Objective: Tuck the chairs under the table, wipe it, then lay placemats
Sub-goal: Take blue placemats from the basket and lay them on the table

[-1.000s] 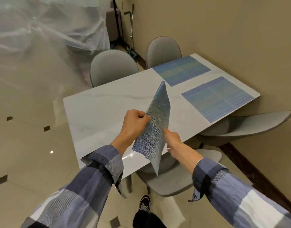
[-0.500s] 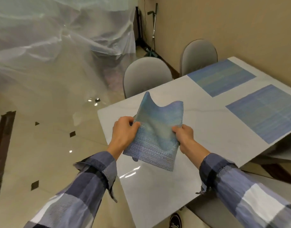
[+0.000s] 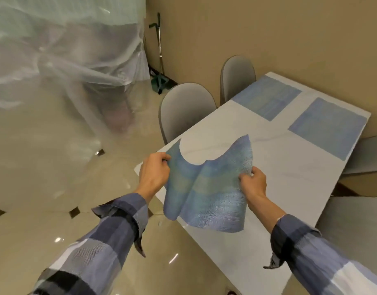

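Being held above the near end of the table (image 3: 268,188), the placemat (image 3: 206,192) is being gripped at its two side edges: the left hand (image 3: 154,173) is pinching the left edge, the right hand (image 3: 252,184) is clamping the right edge, with fingers curled round the weave on both sides. The hands are being kept well apart, yet the mat is sagging between them, dipping in a deep curve at the far edge and buckling into a fold down the middle. From that droop it is being judged as light, soft and floppy, a woven sheet with little stiffness of its own; nothing about it is looking fragile or slippery. A hold at the side edges, as now, is being judged the sensible one, since tension across the width is what is needed to flatten it; a single-handed or corner grip would probably let it fold over.

Beyond the right hand, two laid placemats (image 3: 266,96) (image 3: 328,126) are lying flat, side by side at the far end of the table. Beyond the left hand, two chairs (image 3: 185,109) (image 3: 236,75) are standing tucked against the far long edge. To the right of the right hand, other chair seats (image 3: 366,154) are showing just past the table edge. Whether the mat's lower edge is touching the tabletop cannot be told.
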`<state>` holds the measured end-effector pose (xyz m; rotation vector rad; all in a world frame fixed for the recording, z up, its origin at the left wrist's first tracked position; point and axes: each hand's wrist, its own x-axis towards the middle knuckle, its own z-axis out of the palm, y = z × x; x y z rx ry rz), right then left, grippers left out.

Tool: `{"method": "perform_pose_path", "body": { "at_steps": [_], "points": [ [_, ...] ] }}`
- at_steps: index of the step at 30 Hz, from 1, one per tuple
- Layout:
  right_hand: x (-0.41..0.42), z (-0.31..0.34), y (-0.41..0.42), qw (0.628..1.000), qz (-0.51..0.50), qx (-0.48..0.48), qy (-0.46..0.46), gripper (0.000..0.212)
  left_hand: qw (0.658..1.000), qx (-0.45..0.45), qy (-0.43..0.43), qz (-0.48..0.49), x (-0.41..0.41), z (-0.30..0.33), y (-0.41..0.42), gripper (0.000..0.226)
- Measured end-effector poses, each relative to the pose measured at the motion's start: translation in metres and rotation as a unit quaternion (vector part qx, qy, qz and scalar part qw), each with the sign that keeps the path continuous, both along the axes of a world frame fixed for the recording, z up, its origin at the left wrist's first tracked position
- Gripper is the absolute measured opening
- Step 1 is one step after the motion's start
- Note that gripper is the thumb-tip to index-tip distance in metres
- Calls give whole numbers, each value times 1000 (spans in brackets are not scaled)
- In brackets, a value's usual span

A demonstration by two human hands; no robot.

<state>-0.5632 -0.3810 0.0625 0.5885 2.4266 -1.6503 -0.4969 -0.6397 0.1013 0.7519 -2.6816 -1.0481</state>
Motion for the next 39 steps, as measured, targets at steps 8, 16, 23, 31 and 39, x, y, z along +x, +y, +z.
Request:
{"method": "perform_pose_path", "body": {
  "at_steps": [8, 16, 23, 31, 39],
  "points": [
    [-9, -27, -9, 993, -109, 36, -1, 8, 995, -28, 34, -92, -79, 7, -46, 36],
    [-83, -81, -62, 970, -234, -4, -68, 8, 970, -56, 25, -234, -215, 24, -84, 40],
    [-123, -81, -74, 935, -342, -25, -92, 4, 959, -91, 8, -267, -338, 32, -102, 26],
    [-126, -93, -121, 854, -505, -72, -101, 8, 922, -63, -3, -383, -470, -5, -101, 20],
    [-113, -81, -227, 748, -653, -87, -85, 9, 857, -33, -26, -514, -555, -26, -87, 17]
  ]
}}
